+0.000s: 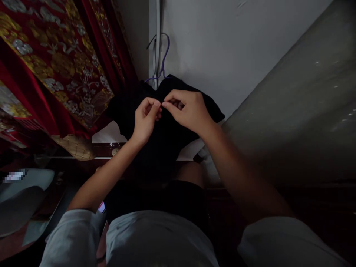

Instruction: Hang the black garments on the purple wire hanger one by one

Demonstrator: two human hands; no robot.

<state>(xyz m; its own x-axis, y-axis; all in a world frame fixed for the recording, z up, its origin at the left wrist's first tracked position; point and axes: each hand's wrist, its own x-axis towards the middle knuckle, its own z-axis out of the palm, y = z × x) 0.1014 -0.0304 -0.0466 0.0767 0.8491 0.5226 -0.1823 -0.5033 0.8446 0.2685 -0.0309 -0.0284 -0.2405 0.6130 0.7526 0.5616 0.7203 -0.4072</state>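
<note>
Black matte-cloth garment [164,139] hangs from a thin purple hanger [162,69] against a smooth pale wall [222,44]. Before it, the left hand [147,116] and right hand [187,109] meet, fingers pinched; I cannot tell whether they grasp anything. Shiny red cloth with gold-and-silver embroidery [63,63] drapes to one side, a greyish glinting sheet [300,96] opposite.

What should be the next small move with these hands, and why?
I'd probably hold the left hand steady and ease the right hand slightly away. Their pinched fingertips nearly meet in front of the black garment on the purple hanger, and anything between them is too small and dim to make out; a little gap might show it.
</note>
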